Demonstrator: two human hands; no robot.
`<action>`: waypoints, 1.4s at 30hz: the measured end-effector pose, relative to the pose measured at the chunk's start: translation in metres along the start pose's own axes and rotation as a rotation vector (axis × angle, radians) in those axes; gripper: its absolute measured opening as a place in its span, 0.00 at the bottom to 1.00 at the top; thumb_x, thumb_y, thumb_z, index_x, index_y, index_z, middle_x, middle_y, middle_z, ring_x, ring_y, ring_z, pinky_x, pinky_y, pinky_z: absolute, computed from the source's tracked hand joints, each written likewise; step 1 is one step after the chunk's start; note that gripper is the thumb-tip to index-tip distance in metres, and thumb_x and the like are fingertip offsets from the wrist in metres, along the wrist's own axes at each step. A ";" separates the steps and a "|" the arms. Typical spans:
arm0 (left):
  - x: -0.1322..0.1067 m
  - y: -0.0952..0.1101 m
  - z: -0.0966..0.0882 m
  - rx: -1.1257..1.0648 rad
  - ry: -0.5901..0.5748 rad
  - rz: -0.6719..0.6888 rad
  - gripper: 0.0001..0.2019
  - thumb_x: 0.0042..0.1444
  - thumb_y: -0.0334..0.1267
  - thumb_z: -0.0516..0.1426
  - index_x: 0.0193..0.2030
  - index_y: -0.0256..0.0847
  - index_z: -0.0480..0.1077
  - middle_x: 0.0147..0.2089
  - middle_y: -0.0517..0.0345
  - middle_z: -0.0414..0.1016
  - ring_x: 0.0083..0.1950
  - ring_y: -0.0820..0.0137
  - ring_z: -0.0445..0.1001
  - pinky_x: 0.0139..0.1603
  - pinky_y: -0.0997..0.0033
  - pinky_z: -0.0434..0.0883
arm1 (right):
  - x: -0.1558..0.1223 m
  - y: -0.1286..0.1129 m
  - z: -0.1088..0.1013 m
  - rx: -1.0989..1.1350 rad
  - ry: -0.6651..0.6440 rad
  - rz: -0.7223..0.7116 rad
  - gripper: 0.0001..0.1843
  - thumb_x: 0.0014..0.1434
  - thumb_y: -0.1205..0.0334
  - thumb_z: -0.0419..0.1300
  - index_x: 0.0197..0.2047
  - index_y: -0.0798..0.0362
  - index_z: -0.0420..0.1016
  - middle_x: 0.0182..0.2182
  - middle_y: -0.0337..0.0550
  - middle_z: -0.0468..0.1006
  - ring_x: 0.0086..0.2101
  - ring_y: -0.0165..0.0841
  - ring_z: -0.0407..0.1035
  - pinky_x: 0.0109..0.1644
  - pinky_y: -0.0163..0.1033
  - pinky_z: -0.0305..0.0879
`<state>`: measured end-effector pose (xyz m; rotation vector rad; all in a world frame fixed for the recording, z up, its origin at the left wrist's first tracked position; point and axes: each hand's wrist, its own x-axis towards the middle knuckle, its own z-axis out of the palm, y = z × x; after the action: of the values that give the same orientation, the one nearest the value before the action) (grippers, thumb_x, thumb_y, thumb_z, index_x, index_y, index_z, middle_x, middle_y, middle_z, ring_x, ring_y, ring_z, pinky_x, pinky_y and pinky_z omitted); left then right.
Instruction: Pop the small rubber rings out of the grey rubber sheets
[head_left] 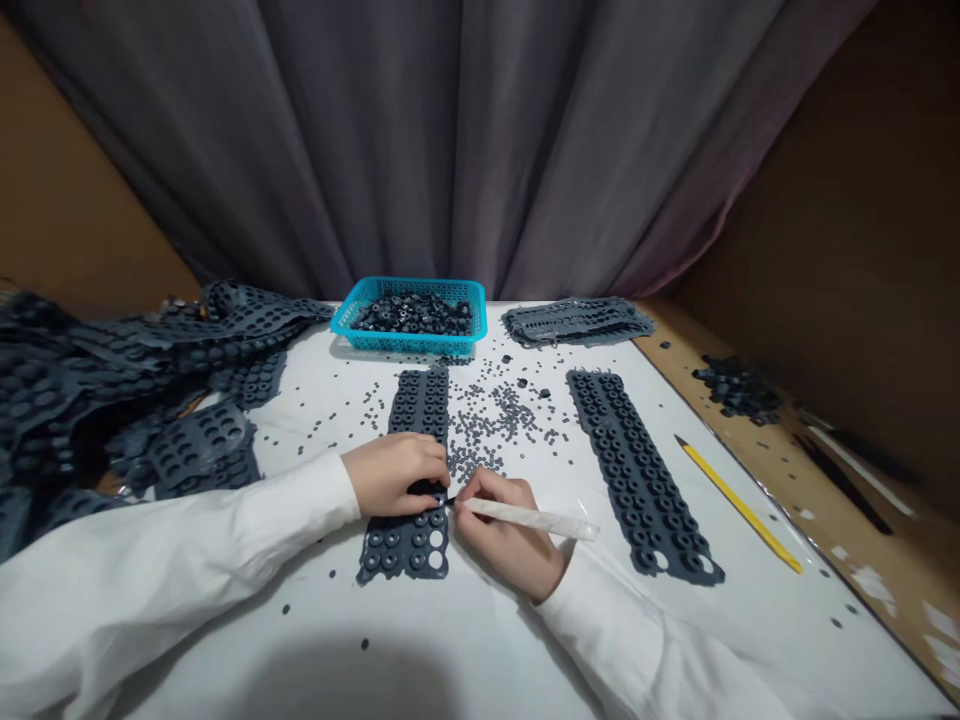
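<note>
White sleeves [135, 570] reach in from both lower corners over a white tabletop [420, 650]. At the end of one, the right hand [510, 530] pinches a white-handled tool [536, 518] between thumb and fingers, its thin dark tip pointing left to the edge of a dark studded strip [405, 552]. That strip lies lengthwise, directly below the hands; two round holes at its near right corner show white. Across its middle rests the left hand [397, 475], fingers bent, thumb and fingertips close to the tool's tip; whether they pinch one of the studs, I cannot tell.

To the right, well apart from the hands, lies a second studded strip [637, 470], also with two holes at its near end. Beyond its right side is a yellow tool [742, 505] with a dark tip. Small dark discs [480, 420] are scattered thickly between the strips. At far left, perforated dark sheets [112, 370] are heaped up. Farther back, a blue basket [409, 345] holds many small dark pieces [412, 313], and to its right sits a stack of flat dark strips [577, 322]. Behind everything hangs a grey curtain [405, 150].
</note>
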<state>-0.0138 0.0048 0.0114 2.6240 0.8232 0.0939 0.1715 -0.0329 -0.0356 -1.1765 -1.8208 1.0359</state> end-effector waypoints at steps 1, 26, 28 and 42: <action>0.002 -0.001 0.001 -0.003 -0.008 0.002 0.08 0.49 0.32 0.56 0.38 0.40 0.70 0.35 0.55 0.72 0.39 0.66 0.69 0.41 0.69 0.65 | 0.000 0.000 0.000 0.001 -0.001 -0.005 0.06 0.47 0.71 0.54 0.22 0.53 0.65 0.17 0.34 0.68 0.20 0.25 0.60 0.25 0.30 0.55; -0.017 -0.013 0.021 -0.463 0.379 -0.340 0.06 0.57 0.36 0.50 0.33 0.38 0.66 0.32 0.58 0.70 0.33 0.72 0.68 0.35 0.73 0.65 | -0.002 -0.003 0.000 -0.042 -0.030 0.024 0.07 0.46 0.73 0.52 0.20 0.53 0.62 0.17 0.34 0.66 0.20 0.25 0.59 0.24 0.30 0.52; -0.024 -0.018 0.022 -0.759 0.503 -0.498 0.07 0.54 0.40 0.54 0.34 0.37 0.66 0.29 0.60 0.69 0.30 0.73 0.67 0.32 0.74 0.65 | -0.003 -0.003 0.000 -0.023 -0.029 0.025 0.07 0.46 0.73 0.53 0.20 0.53 0.62 0.17 0.34 0.66 0.20 0.25 0.59 0.24 0.30 0.52; -0.021 -0.012 0.027 -1.778 0.484 -0.809 0.07 0.47 0.26 0.58 0.36 0.31 0.70 0.31 0.52 0.76 0.26 0.76 0.73 0.27 0.80 0.71 | 0.009 0.006 -0.001 0.027 0.024 -0.008 0.05 0.48 0.70 0.54 0.23 0.54 0.66 0.18 0.35 0.67 0.20 0.25 0.59 0.25 0.30 0.54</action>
<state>-0.0328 -0.0078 -0.0172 0.5451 1.0671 0.7880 0.1717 -0.0228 -0.0388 -1.1594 -1.7862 1.0344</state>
